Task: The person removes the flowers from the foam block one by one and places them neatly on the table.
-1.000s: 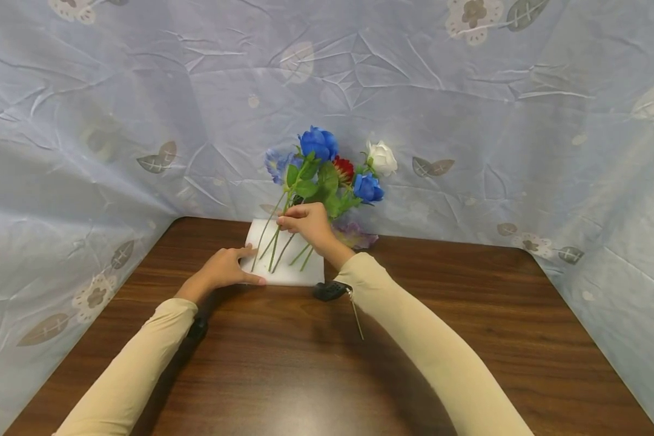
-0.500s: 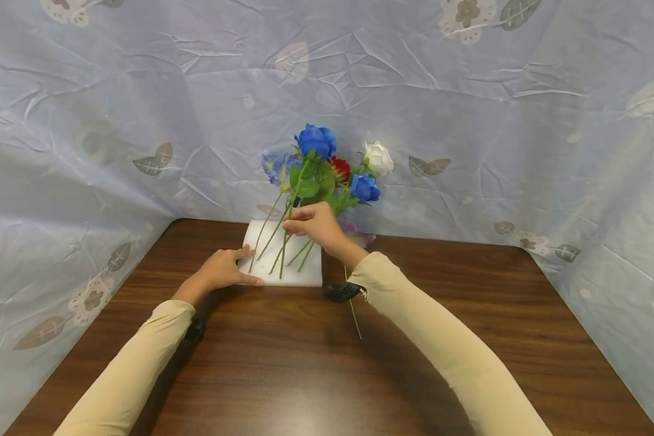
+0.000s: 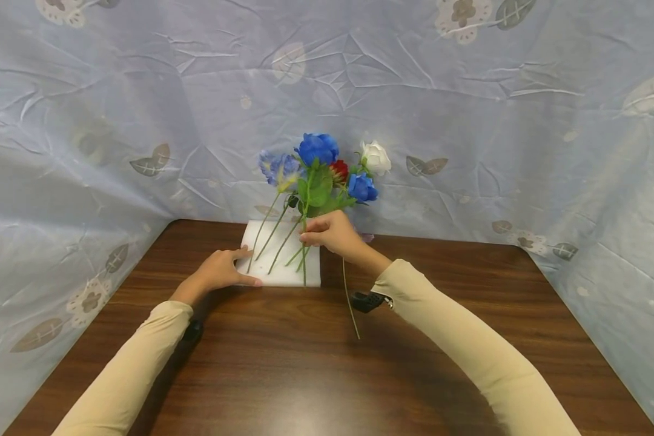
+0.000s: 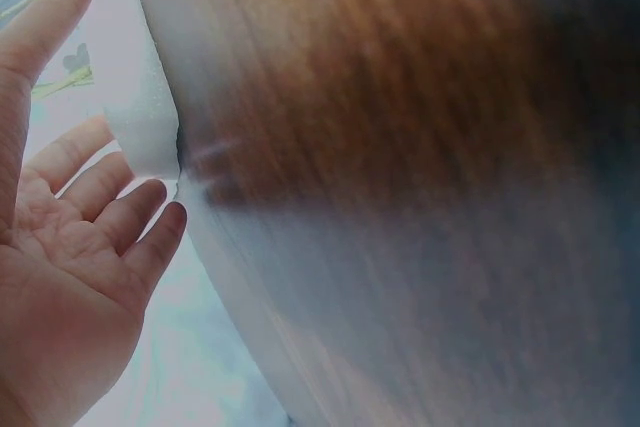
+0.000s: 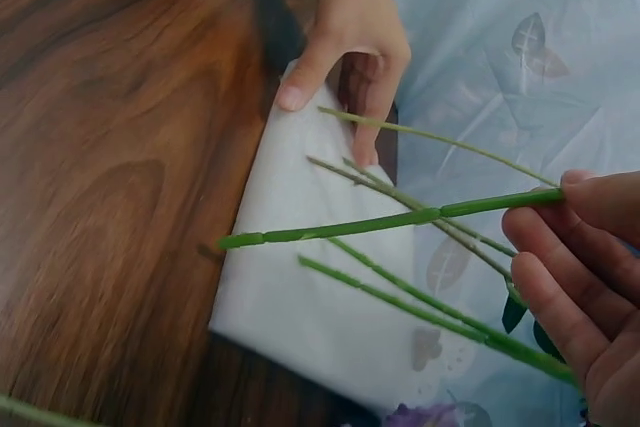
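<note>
A white foam block [image 3: 281, 279] lies at the back of the table. My left hand [image 3: 220, 269] grips its left side, thumb at the front corner. My right hand [image 3: 335, 233] pinches the green stem [image 5: 350, 228] of a large blue artificial rose [image 3: 317, 149] between thumb and fingertips. In the right wrist view, the stem's lower end reaches over the block's front edge. Several other stems slant over the block, under a pale blue-purple flower [image 3: 280, 169], a red flower [image 3: 339, 171], a white rose [image 3: 376, 158] and a smaller blue flower [image 3: 362, 188].
A thin stem [image 3: 351, 303] reaches down over the table right of the block. Part of a purple flower [image 3: 366, 237] shows behind the right hand. A patterned, wrinkled cloth [image 3: 469, 133] hangs behind and beside the brown wooden table [image 3: 283, 375].
My right hand has moved right with the blue rose, and its stem has swung from slanted to nearly upright over the block's right part. The left hand keeps its grip on the block.
</note>
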The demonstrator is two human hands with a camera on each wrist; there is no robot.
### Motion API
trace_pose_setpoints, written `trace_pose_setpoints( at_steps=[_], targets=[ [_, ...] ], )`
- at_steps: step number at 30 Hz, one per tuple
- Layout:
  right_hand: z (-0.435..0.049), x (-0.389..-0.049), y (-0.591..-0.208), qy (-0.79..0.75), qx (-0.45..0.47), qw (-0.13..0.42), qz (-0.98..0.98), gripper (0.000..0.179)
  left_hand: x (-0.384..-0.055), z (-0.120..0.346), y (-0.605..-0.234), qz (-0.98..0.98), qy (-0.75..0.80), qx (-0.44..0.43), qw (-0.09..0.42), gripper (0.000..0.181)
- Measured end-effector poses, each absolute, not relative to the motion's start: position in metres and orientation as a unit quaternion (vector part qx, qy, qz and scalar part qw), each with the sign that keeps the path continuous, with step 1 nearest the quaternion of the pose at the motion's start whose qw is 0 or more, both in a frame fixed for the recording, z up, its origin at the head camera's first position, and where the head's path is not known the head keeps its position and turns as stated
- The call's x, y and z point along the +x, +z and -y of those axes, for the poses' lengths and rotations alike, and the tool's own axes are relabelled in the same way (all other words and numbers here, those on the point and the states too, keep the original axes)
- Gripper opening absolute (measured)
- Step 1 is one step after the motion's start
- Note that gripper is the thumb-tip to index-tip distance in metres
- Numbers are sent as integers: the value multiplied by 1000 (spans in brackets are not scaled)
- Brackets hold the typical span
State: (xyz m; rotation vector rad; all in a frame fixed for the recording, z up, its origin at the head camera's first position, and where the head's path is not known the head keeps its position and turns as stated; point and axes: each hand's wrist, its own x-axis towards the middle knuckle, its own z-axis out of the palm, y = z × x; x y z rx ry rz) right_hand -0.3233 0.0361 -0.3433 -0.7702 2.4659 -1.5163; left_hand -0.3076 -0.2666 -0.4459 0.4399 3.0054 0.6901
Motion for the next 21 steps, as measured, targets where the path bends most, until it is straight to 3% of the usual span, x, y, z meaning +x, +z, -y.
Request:
trace_pose_setpoints(
  at_steps=[21],
  targets=[
    [-114, -305, -343, -489, -253, 82, -831, 18, -307, 268, -445, -964, 223, 145, 18, 101]
  ],
)
